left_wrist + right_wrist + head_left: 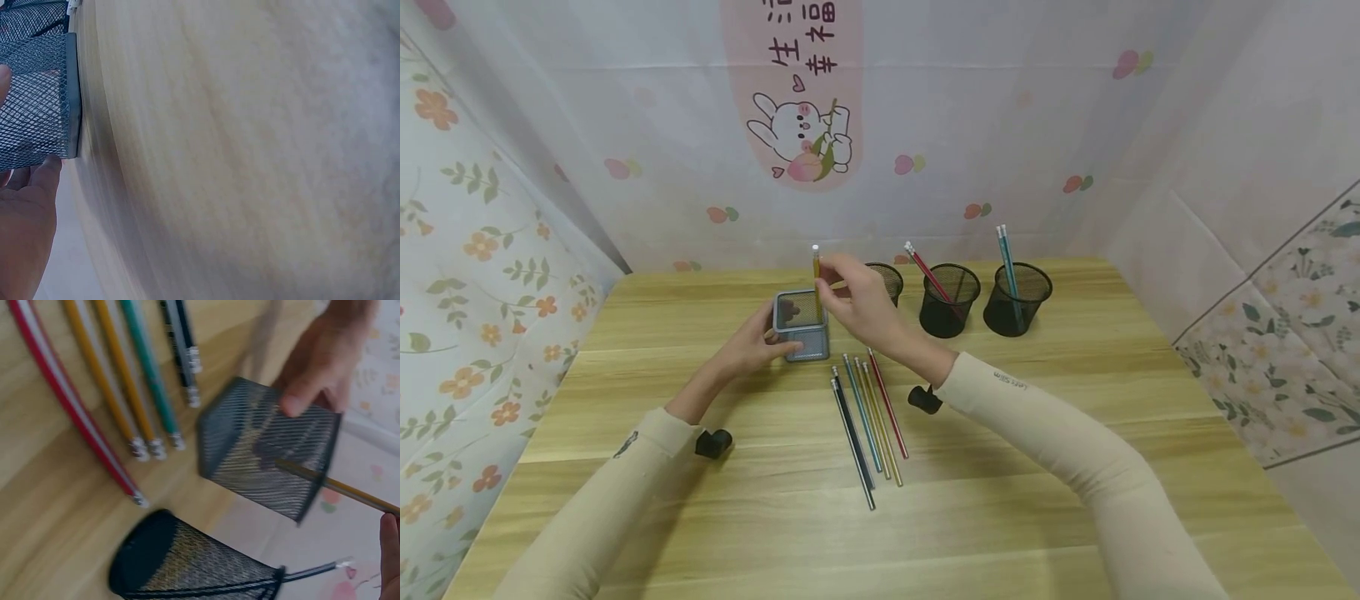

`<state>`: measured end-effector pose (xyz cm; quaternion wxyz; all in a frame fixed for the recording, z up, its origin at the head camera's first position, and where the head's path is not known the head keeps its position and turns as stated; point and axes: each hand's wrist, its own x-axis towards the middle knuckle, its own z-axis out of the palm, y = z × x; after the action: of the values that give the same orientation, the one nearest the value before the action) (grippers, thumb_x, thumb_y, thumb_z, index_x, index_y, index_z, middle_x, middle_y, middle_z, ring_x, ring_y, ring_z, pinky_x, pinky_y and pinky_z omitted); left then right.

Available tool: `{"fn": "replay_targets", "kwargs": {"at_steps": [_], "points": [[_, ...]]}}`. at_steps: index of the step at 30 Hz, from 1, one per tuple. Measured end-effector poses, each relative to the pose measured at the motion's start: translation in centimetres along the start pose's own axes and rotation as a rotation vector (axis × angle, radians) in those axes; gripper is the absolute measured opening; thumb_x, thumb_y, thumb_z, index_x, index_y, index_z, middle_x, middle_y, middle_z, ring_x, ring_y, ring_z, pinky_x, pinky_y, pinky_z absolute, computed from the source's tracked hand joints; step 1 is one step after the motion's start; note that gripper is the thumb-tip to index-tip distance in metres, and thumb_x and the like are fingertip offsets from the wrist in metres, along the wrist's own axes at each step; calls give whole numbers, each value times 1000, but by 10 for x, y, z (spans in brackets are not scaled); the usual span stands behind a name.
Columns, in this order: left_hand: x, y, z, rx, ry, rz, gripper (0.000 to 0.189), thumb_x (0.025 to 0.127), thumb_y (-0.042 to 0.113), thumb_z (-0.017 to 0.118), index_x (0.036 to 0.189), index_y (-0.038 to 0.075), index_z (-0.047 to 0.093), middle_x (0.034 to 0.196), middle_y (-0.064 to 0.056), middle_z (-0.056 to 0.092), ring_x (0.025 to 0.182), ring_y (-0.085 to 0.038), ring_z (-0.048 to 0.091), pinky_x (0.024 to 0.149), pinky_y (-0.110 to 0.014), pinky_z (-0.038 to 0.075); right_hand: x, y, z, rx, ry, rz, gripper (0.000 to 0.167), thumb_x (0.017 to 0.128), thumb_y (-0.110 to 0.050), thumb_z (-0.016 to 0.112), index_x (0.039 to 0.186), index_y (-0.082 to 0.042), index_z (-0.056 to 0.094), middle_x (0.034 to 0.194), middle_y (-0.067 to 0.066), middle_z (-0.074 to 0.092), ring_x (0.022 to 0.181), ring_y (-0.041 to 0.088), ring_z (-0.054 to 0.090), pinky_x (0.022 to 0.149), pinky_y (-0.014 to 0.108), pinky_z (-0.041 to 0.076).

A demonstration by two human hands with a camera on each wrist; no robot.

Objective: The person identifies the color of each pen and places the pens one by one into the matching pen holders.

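Note:
My left hand (751,343) grips a square grey mesh pen holder (808,343), thumb on its front and other fingers round its left side. In the left wrist view, its fingers (44,178) touch the holder's mesh wall (37,112). My right hand (863,302) pinches a yellow pencil (816,268) near its white eraser end. The pencil stands nearly upright, its lower part inside the square holder, as the right wrist view also shows. Below the hands lie several loose pencils (868,417): black, blue, yellow and red.
Three round black mesh cups stand right of the square holder. The nearest cup (891,279) is partly hidden by my right hand, the middle cup (950,312) holds red pencils, the right cup (1011,312) blue ones. Small black objects (713,443) lie near both forearms.

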<state>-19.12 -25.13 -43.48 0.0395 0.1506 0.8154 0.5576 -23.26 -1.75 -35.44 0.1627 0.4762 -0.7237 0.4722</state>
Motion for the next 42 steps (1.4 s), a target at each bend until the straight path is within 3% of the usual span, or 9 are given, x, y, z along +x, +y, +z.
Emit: {"fn": "replay_targets", "kwargs": {"at_steps": [15, 24, 34, 42], "points": [[0, -1, 2, 14, 6, -6, 72, 92, -2, 74, 150, -4, 31, 150, -27, 38, 143, -44, 31, 114, -55, 33, -21, 16, 13, -15, -119, 72, 8, 98, 1, 62, 106, -1, 62, 97, 6, 63, 88, 16, 66, 77, 18, 58], [0, 0, 1, 5, 5, -20, 73, 93, -2, 73, 151, -4, 29, 150, -28, 38, 143, -45, 31, 115, -54, 34, -27, 16, 9, -19, -168, 149, 10, 98, 0, 66, 107, 1, 63, 95, 8, 65, 86, 16, 65, 75, 17, 57], [1, 0, 2, 4, 12, -21, 72, 92, -4, 73, 150, -5, 31, 149, -26, 39, 141, -43, 35, 113, -51, 37, -37, 14, 0, -27, -181, 140, 8, 96, -1, 68, 102, 2, 64, 92, 9, 65, 80, 17, 66, 72, 18, 57], [1, -2, 1, 1, 4, -3, 70, 92, -4, 73, 149, -6, 32, 148, -27, 39, 140, -43, 37, 113, -52, 36, -43, 17, -8, -5, -200, 190, 11, 95, -1, 70, 103, 5, 65, 91, 8, 66, 80, 16, 66, 72, 19, 58]]}}
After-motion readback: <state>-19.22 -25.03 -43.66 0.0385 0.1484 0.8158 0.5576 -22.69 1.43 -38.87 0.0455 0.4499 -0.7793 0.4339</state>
